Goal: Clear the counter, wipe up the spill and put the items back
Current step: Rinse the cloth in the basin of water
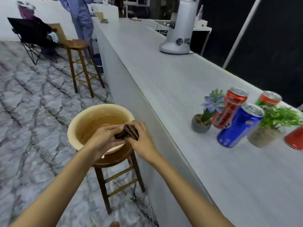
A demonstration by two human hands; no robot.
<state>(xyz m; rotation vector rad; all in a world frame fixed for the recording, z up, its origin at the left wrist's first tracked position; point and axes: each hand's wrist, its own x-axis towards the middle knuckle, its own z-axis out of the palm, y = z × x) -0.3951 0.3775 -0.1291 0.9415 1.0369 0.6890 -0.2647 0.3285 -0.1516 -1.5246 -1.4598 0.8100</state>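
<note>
Both my hands grip a dark brown cloth (129,131) over a cream basin (77,125) holding brownish water. My left hand (105,138) holds the cloth's left end and my right hand (142,136) holds its right end. The basin stands on a wooden stool (118,158) beside the long white counter (188,95). On the counter at the right stand a blue can (239,126), a red can (229,108), a red-and-green can (268,99), a flower pot with a purple bloom (201,123) and a leafy green pot plant (268,128).
A silver grinder (178,30) stands further along the counter. Another red can (295,139) lies at the right edge. A second wooden stool (77,46), a folding chair (31,35) and a person in striped clothes (80,17) are on the marbled floor to the left.
</note>
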